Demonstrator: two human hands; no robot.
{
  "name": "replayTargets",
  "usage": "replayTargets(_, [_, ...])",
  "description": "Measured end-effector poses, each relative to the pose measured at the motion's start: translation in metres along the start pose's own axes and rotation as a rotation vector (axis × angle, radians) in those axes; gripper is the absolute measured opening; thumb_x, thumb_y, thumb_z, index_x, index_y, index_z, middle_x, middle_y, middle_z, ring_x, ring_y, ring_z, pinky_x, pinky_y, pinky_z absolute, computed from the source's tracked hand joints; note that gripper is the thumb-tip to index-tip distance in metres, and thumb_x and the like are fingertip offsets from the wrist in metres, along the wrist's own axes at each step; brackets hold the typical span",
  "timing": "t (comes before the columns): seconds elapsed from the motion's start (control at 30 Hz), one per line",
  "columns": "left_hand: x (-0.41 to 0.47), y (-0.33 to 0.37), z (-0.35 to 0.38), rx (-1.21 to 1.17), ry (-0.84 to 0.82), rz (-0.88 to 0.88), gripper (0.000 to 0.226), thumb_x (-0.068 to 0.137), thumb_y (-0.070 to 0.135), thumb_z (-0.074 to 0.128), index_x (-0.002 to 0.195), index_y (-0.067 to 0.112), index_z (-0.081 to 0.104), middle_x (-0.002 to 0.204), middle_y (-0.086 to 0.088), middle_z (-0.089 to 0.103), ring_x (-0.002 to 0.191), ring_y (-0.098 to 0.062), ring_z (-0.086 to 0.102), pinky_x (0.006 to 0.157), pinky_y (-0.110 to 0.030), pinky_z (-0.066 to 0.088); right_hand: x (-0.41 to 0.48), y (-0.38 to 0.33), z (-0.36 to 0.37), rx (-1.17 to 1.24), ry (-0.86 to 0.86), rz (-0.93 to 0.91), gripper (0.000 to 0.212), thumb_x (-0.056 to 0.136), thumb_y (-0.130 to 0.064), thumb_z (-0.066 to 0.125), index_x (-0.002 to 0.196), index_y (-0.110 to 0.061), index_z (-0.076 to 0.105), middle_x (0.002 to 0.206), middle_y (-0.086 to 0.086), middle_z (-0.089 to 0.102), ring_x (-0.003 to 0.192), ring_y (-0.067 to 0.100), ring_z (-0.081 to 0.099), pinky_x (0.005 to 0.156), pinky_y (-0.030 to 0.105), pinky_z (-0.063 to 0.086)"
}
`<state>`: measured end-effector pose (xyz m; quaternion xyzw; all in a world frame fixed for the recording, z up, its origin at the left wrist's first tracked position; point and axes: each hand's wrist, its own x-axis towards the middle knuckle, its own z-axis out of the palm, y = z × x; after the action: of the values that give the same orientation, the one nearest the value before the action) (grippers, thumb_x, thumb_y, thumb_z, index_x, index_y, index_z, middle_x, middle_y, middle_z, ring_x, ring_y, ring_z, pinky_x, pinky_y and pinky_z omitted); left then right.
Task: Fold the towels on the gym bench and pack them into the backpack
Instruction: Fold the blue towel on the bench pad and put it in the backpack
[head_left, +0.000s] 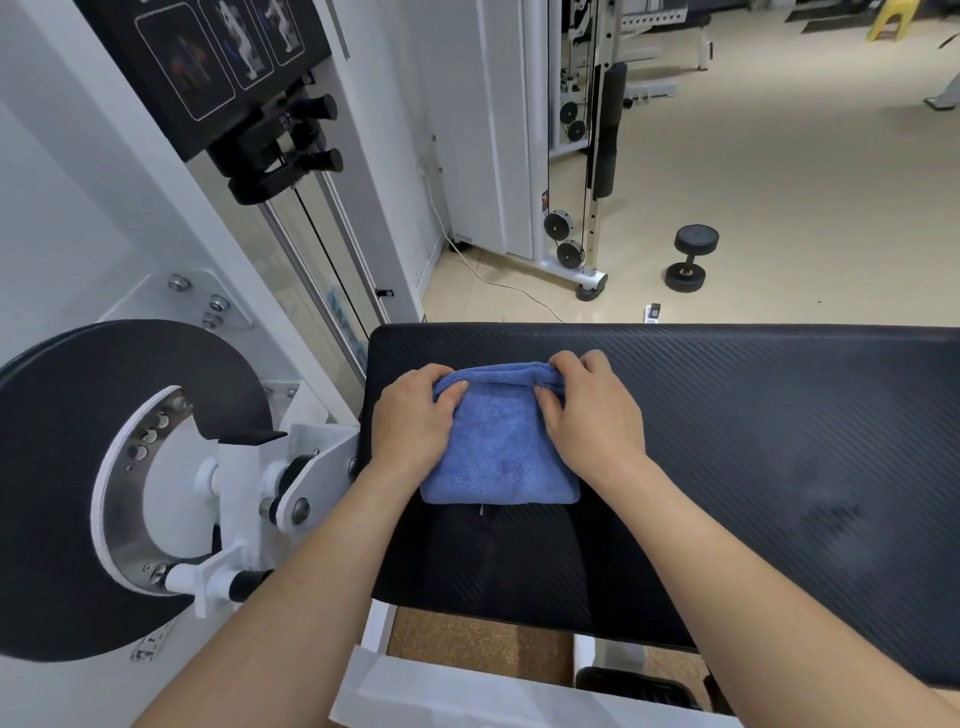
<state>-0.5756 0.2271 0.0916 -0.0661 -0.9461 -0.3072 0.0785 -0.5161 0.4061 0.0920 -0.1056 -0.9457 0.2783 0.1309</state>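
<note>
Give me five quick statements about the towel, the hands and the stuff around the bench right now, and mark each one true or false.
1. Both hands are on the blue towel. True: the left hand and right hand pinch its far edge.
2. The towel is spread out flat at full size. False: it is folded into a compact square.
3. The towel rests on the black gym bench. True.
4. A dumbbell lies on the bench beside the towel. False: it sits on the floor beyond the bench.
5. A second towel lies on the bench. False: only the blue one shows.
</note>
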Motion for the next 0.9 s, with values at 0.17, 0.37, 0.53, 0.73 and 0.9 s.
replayTargets(0.17, [-0.001, -0.003, 0.005, 0.144, 0.010, 0.174, 0.033, 0.093, 0.033, 0.059, 0.124, 0.022, 0.062, 0.116, 0.000, 0.053, 0.108, -0.019, 0.046, 0.085, -0.030, 0.042, 0.007, -0.002, -0.007, -0.045, -0.085, -0.028, 0.033, 0.096, -0.033, 0.048, 0.126, -0.020, 0.047, 0.119, 0.003, 0.046, 0.086, 0.020, 0.053, 0.064, 0.033, 0.044])
replayTargets(0.37, [-0.007, -0.010, 0.002, 0.182, -0.079, 0.367, 0.018, 0.091, 0.025, 0.061, 0.105, 0.015, 0.058, 0.108, 0.000, 0.053, 0.099, -0.017, 0.048, 0.082, -0.037, 0.047, 0.016, -0.010, -0.018, -0.174, -0.286, -0.038, 0.027, 0.085, -0.026, 0.062, 0.108, -0.015, 0.052, 0.112, 0.006, 0.044, 0.092, 0.023, 0.051, 0.071, 0.035, 0.047])
replayTargets(0.53, [-0.019, -0.011, -0.011, 0.020, -0.427, 0.159, 0.019, 0.086, 0.032, 0.066, 0.101, 0.028, 0.055, 0.091, 0.009, 0.061, 0.085, -0.011, 0.059, 0.077, -0.038, 0.051, 0.008, -0.017, -0.027, -0.091, -0.509, -0.134, 0.023, 0.081, -0.011, 0.056, 0.100, -0.017, 0.043, 0.086, 0.001, 0.055, 0.078, 0.022, 0.055, 0.059, 0.032, 0.042])
replayTargets(0.73, [-0.032, 0.007, -0.049, -0.140, -0.599, 0.145, 0.012, 0.080, 0.031, 0.075, 0.080, 0.027, 0.064, 0.076, 0.008, 0.064, 0.070, -0.004, 0.059, 0.063, -0.026, 0.046, 0.000, -0.020, -0.073, 0.201, -0.716, -0.020, 0.024, 0.077, -0.002, 0.056, 0.087, -0.021, 0.068, 0.080, 0.000, 0.067, 0.069, 0.016, 0.068, 0.058, 0.023, 0.055])
replayTargets(0.9, [-0.042, 0.047, -0.071, 0.064, 0.004, 0.644, 0.022, 0.070, 0.020, 0.072, 0.084, 0.018, 0.055, 0.089, 0.005, 0.053, 0.080, -0.014, 0.046, 0.068, -0.022, 0.034, -0.014, -0.020, -0.106, 0.044, -0.076, -0.418, 0.030, 0.066, 0.002, 0.055, 0.089, -0.017, 0.058, 0.091, -0.005, 0.056, 0.081, 0.015, 0.048, 0.066, 0.030, 0.041])
